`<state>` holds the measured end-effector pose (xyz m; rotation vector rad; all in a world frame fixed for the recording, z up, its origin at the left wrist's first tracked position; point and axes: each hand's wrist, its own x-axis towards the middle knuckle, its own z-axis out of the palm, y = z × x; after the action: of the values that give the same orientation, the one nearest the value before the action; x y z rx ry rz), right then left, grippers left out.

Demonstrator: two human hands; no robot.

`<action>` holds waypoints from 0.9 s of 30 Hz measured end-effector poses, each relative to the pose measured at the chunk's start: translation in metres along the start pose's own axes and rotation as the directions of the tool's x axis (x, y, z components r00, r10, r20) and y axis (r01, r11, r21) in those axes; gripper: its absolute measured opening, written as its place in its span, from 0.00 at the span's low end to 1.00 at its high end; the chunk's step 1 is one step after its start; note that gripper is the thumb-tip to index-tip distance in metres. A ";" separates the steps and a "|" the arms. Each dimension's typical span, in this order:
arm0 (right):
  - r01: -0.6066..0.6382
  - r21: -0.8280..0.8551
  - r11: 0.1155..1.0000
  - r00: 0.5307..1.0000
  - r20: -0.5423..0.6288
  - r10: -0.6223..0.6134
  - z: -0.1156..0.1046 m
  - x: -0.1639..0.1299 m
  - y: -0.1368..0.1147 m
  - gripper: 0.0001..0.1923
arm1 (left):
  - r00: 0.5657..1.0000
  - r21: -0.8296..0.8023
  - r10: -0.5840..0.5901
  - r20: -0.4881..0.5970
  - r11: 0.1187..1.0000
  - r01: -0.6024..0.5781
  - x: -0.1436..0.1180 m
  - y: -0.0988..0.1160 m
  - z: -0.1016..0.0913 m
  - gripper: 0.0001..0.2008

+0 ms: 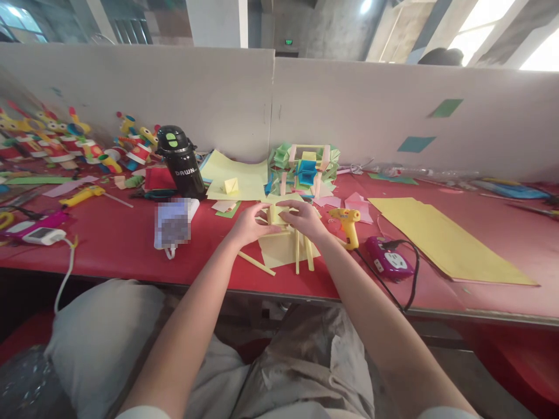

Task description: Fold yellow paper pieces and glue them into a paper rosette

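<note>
Between both hands is a small pale yellow folded paper piece, held near the middle of the table. My left hand grips its left side, fingers bent around it. My right hand pinches it from the right, partly covering it. Beneath lie a pale yellow paper sheet and thin yellow paper strips. Another strip rests on the red table to the left. Just behind the hands stands a paper model in green, blue and pale pink. A small folded yellow paper shape sits behind to the left.
A yellow glue gun and a purple power socket with black cable lie to the right, before yellow sheets. Leftward are a black bottle, a blurred-out device and another glue gun. A partition runs behind.
</note>
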<state>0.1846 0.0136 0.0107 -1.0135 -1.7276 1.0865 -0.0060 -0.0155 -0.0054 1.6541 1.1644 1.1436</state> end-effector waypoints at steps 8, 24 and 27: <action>0.120 -0.074 0.990 0.992 -0.030 -0.122 -0.002 -0.002 0.001 0.19 | 0.996 -0.186 -0.086 0.011 0.979 0.087 -0.004 0.010 0.000 0.31; 0.156 -0.050 0.986 0.984 0.093 -0.151 -0.002 -0.005 0.000 0.20 | 0.986 0.143 0.162 -0.050 0.978 -0.153 -0.008 0.004 0.006 0.23; 0.197 -0.007 0.980 0.976 0.093 -0.196 0.000 -0.005 0.000 0.21 | 0.980 0.144 0.189 -0.059 0.973 -0.179 -0.009 0.008 0.006 0.22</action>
<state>0.1859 0.0094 0.0095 -0.7930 -1.8697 1.0065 0.0006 -0.0268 -0.0013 1.8716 1.1772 1.2717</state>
